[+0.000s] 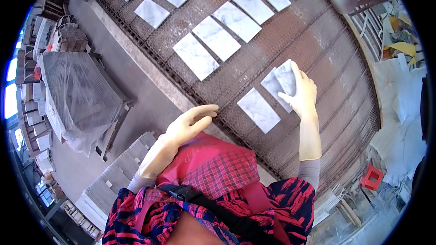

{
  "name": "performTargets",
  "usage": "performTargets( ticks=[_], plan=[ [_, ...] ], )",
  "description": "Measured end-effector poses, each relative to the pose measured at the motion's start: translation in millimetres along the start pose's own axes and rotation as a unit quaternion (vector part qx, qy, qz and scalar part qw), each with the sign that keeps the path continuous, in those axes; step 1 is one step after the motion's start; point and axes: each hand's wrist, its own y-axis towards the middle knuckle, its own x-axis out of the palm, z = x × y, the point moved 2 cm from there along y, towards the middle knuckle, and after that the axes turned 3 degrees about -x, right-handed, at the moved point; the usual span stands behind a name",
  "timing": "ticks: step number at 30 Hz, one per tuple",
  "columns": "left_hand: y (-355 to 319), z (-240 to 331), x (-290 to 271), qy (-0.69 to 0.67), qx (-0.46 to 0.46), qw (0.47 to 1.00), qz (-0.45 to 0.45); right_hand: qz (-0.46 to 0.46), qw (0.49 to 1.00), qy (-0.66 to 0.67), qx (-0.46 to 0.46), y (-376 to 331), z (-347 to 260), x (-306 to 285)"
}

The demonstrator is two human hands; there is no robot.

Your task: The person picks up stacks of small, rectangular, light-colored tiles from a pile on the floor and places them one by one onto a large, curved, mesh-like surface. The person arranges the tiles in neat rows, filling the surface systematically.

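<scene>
My right grip [302, 94] pinched a tile [284, 77], right of centre in the frame, overlapping a second tile [271, 85] above the mesh bed [343, 86]. My left grip [184, 126], loosely curled, held nothing visible. Judged step: positioning one tile; next move called for keeping edges clear.

Sixteen white marble tiles [216, 38] are in view: three in the near group, namely one held tile [285, 78], one partly covered tile [271, 83] and one uncovered tile [259, 111]; six in the middle row; seven in the far group, counting those cut off. Two gloved hands: one left hand [188, 124], one right hand [303, 93]. One plastic-wrapped stack [77, 95], one red plastic crate [371, 177], one mesh bed [340, 68].
</scene>
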Motion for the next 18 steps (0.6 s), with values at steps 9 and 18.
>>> performTargets(
  ticks=[9, 18],
  plan=[
    [8, 13, 8, 0.002, 0.024, 1.0, 0.007, 0.063, 0.997, -0.05, -0.018, 36, 55, -2],
    [-24, 1, 11, -0.004, 0.035, 0.999, 0.018, 0.326, 0.942, 0.075, -0.017, -98, 25, 26]
  ],
)
